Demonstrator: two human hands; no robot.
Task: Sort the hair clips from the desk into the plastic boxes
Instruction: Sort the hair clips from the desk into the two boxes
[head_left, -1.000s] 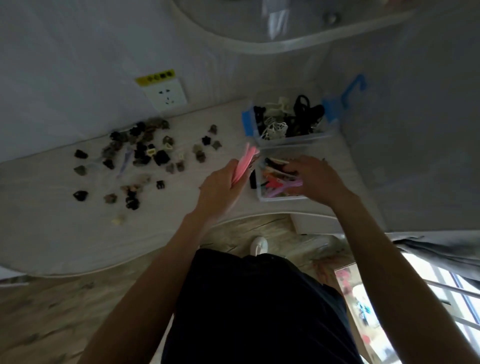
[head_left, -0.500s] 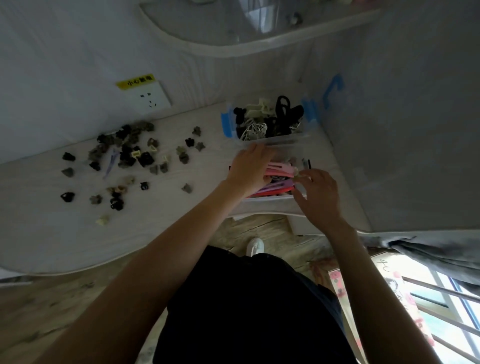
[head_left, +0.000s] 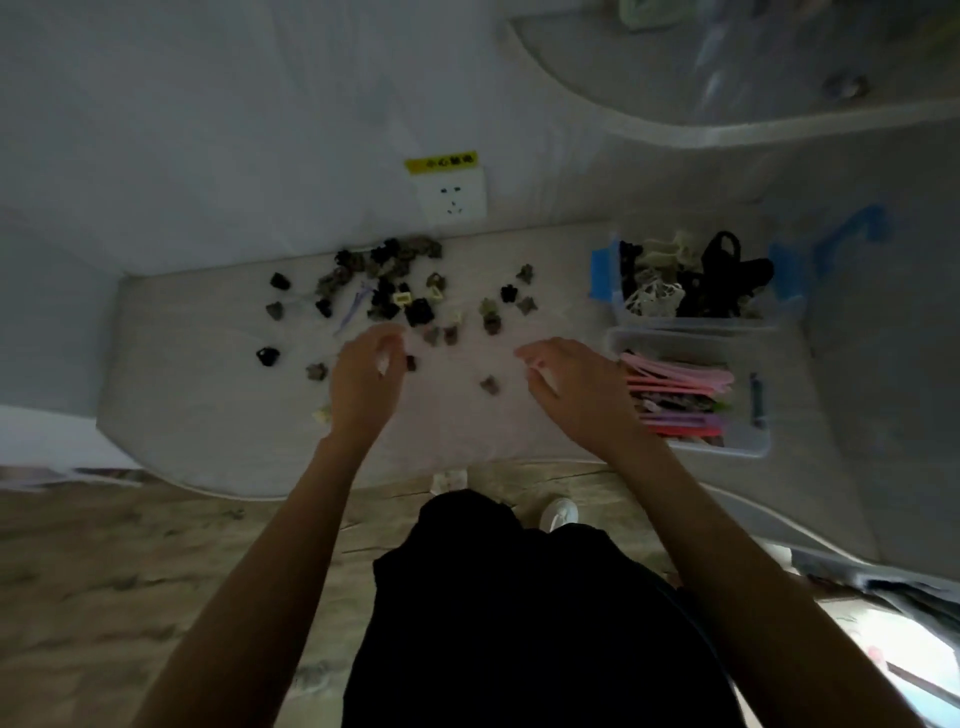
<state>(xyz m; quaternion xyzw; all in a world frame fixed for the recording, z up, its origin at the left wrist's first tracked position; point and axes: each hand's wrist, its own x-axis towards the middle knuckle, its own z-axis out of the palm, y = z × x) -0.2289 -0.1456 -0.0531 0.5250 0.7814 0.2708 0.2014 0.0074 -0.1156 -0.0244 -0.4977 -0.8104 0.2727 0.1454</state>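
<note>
Head view. Both hands hover low over the bench (head_left: 171, 415), holding nothing. The left hand (head_left: 363, 384) sits at the near edge of the clip scatter, fingers (head_left: 387, 338) loosely curled and slightly apart, tips pointing to 12 o'clock. The right hand (head_left: 576, 389) lies just beside the near box (head_left: 748, 447), fingers relaxed and spread, tips toward 10 o'clock.

The small claw clips (head_left: 395, 296), dark, grey and cream, lie scattered from 10 to 12 o'clock of the left hand; one stray clip (head_left: 488, 384) rests between the hands. The near box holds long flat clips (head_left: 675, 379), pink, purple and red. The far box (head_left: 691, 325), at 1 o'clock of the right hand, holds larger black and white clips.

Assessment: the claw clips look light, rigid and sprung, likely to skid on the smooth bench if nudged. Best taken by pinching across the two lever tabs or the body sides, one or a few at a time. Teeth may snag neighbours in the dense cluster. Image is blurred; finer clip detail cannot be told.
</note>
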